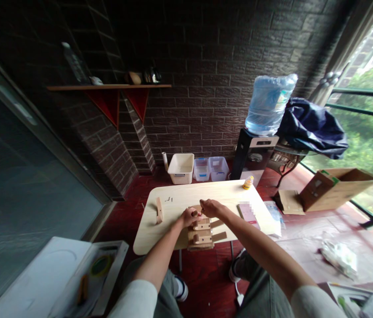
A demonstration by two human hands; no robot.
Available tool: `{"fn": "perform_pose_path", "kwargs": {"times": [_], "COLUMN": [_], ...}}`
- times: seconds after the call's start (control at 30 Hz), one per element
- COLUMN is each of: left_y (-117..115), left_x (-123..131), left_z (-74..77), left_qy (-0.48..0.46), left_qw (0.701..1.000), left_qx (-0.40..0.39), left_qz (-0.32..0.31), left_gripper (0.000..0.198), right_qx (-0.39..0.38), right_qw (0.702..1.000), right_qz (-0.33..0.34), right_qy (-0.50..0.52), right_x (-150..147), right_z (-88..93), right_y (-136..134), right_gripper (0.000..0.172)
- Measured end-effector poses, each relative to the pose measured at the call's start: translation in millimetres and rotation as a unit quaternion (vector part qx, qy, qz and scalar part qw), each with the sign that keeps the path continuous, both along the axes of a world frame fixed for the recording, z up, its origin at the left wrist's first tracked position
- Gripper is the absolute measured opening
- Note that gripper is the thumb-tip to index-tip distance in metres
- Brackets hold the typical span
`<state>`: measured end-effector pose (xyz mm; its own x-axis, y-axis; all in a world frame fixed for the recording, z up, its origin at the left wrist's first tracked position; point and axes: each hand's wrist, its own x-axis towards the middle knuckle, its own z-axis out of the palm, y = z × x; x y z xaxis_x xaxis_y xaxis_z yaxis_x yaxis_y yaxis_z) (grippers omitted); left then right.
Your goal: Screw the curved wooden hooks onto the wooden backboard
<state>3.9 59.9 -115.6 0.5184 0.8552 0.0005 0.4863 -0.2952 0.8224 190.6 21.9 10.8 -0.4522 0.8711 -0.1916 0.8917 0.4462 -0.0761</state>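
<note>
A small wooden assembly (pixel 202 233) of light blocks and slats lies near the front edge of a pale wooden table (pixel 176 201). My left hand (pixel 189 217) is closed in a fist at the assembly's upper left, gripping one of its wooden pieces. My right hand (pixel 210 207) is curled over the top of the assembly, its fingers pressed on a wooden part there. What the fingertips pinch is hidden. A separate wooden piece (pixel 159 210) lies on the table to the left, apart from both hands.
A small yellow bottle (pixel 247 182) stands at the table's far right corner; a pink booklet (pixel 247 213) and papers lie at the right edge. Plastic bins (pixel 181 168), a water dispenser (pixel 259 141), a cardboard box (pixel 335 186) and floor clutter surround the table.
</note>
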Motion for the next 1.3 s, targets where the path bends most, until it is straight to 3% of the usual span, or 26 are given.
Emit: {"fn": "perform_pose_path", "kwargs": {"times": [0.17, 0.5, 0.7, 0.97, 1.3], "left_y": [-1, -2, -3, -1, 4], "left_x": [0, -1, 0, 1, 0], "left_z": [0.6, 2.2, 7.8, 6.8, -0.1], "left_qy": [-0.009, 0.009, 0.017, 0.030, 0.027], "left_qw": [1.000, 1.000, 1.000, 0.999, 1.000], "left_qx": [-0.003, 0.010, 0.018, 0.015, -0.009], "left_qz": [0.003, 0.001, -0.004, 0.005, -0.006], "left_gripper": [0.029, 0.031, 0.032, 0.032, 0.035], "right_qx": [0.022, 0.020, 0.013, 0.023, 0.017], "right_qw": [0.999, 1.000, 1.000, 0.998, 0.999], "right_qz": [0.022, -0.012, 0.001, 0.055, 0.034], "right_qy": [-0.028, -0.008, -0.016, -0.020, -0.012], "right_x": [0, -1, 3, 4, 4], "right_z": [9.5, -0.7, 5.1, 11.5, 10.6], "right_y": [-3, -9, -7, -5, -5], "right_gripper": [0.033, 0.034, 0.034, 0.030, 0.033]}}
